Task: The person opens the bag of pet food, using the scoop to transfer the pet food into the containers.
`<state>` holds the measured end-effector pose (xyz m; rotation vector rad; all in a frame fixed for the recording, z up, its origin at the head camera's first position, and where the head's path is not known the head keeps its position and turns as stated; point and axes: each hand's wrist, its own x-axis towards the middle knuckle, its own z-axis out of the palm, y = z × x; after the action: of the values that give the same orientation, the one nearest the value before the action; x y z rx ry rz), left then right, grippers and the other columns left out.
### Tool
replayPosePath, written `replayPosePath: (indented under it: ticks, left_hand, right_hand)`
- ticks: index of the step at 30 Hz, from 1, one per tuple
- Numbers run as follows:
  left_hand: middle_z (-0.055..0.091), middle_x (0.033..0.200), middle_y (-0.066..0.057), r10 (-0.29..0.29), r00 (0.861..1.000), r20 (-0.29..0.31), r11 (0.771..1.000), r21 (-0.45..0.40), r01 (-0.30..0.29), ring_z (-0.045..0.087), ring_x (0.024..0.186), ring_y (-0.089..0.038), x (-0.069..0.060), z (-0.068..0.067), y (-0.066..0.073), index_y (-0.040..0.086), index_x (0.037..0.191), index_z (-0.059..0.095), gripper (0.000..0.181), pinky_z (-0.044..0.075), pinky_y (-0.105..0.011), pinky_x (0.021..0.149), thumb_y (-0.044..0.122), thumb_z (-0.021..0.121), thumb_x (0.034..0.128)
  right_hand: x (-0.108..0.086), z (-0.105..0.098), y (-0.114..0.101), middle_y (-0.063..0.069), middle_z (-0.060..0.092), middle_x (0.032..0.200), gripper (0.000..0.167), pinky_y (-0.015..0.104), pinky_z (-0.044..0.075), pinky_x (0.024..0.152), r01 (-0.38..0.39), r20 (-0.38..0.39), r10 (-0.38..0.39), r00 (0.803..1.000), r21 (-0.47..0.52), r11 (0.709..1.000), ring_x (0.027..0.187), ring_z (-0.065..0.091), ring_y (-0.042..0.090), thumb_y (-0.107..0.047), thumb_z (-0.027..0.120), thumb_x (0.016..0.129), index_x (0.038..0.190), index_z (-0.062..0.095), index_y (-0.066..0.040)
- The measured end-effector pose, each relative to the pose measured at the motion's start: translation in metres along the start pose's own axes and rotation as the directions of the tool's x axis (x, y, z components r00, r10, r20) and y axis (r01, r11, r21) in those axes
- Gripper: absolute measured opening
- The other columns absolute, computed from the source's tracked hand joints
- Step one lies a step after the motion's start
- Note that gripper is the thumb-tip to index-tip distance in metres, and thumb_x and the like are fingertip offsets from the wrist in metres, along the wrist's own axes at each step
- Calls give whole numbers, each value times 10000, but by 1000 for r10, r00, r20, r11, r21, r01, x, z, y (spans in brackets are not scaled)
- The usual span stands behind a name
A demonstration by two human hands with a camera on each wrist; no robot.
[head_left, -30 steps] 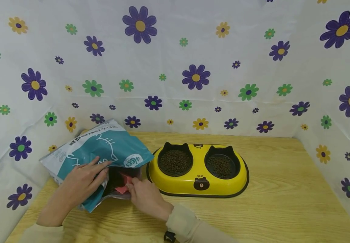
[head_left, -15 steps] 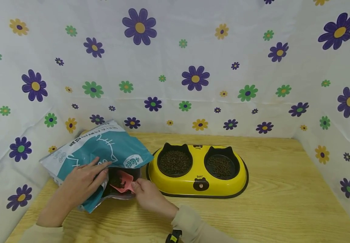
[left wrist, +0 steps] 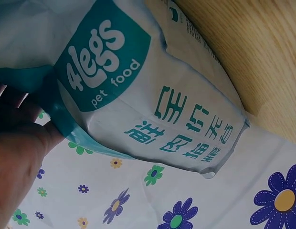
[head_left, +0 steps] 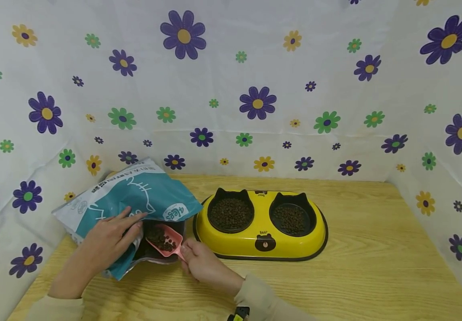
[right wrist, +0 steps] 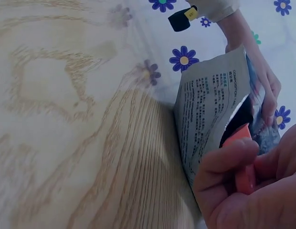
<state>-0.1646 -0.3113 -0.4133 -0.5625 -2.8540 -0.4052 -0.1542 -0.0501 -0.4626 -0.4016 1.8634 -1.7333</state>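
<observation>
A teal and white pet food bag [head_left: 134, 191] lies on its side at the left, its mouth facing me. My left hand [head_left: 108, 240] holds the bag's upper edge near the opening; in the left wrist view its thumb and fingers [left wrist: 19, 138] meet the teal rim. By its handle, my right hand [head_left: 204, 265] grips a pink scoop [head_left: 176, 238]. Brown kibble [head_left: 158, 238] fills much of the scoop's bowl, which is at the bag's mouth. The right wrist view shows the handle [right wrist: 244, 179] pinched between thumb and fingers.
Right of the bag stands a yellow double feeder [head_left: 261, 218]. Its left black bowl [head_left: 231, 191] and right black bowl [head_left: 293, 200] both contain kibble. Flower-printed cloth [head_left: 215, 80] surrounds the wooden table [head_left: 359, 267] at the back and sides.
My right hand has drawn the scoop rightward and slightly outward, from deep in the bag to its mouth, and kibble now shows in it. The left hand and bag have stayed put.
</observation>
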Motion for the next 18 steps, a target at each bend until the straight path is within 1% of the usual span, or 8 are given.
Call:
replayPosePath:
  ticks: [3,6,9,12,14,18]
  left_hand:
    - [640,1372,-248,-4,1000,5,1000,-12,4,557,1318,-510,1,1,0,76,1385,652,385,455,-715,1018,251,483,1086]
    - [639,1374,-248,-5,1000,4,1000,-18,6,554,1320,-513,1,2,-1,74,1383,653,387,452,-716,1021,254,479,1087]
    - [642,1369,-251,-2,1000,-4,1000,-25,2,558,1315,-513,0,3,-1,73,1376,659,383,457,-713,1016,249,481,1086]
    - [649,1359,-249,2,1000,-19,1000,-27,-3,566,1309,-508,-1,3,0,67,1368,664,376,470,-703,1011,236,487,1083]
    - [653,1354,-246,7,1000,-26,1000,-29,-8,571,1303,-507,-1,3,0,65,1364,667,372,477,-699,1005,228,490,1081]
    - [649,1361,-243,6,1000,-19,1000,-27,-7,564,1312,-506,0,2,0,67,1372,661,377,468,-703,1013,233,484,1084]
  right_hand:
    - [-3,-6,3,9,492,696,307,237,341,468,10,24,-11,1000,26,1000,524,382,140,-224,335,1130,1032,517,3]
    - [-5,-9,5,16,513,717,308,231,348,499,17,37,-19,999,50,999,560,411,137,-220,341,1128,1085,526,23]
    - [-8,-11,7,26,523,717,317,220,342,487,31,34,-33,999,53,998,559,416,133,-219,347,1128,1128,545,29]
    - [-12,-15,6,37,523,718,318,215,327,478,44,45,-45,998,38,998,550,402,131,-215,343,1127,1173,567,7]
    - [-17,-18,5,34,517,719,327,214,313,481,43,47,-44,998,30,999,549,383,132,-219,341,1128,1179,568,11]
    - [-27,-25,2,33,497,727,348,211,284,496,27,37,-27,999,13,1000,558,336,139,-211,331,1129,1131,534,72]
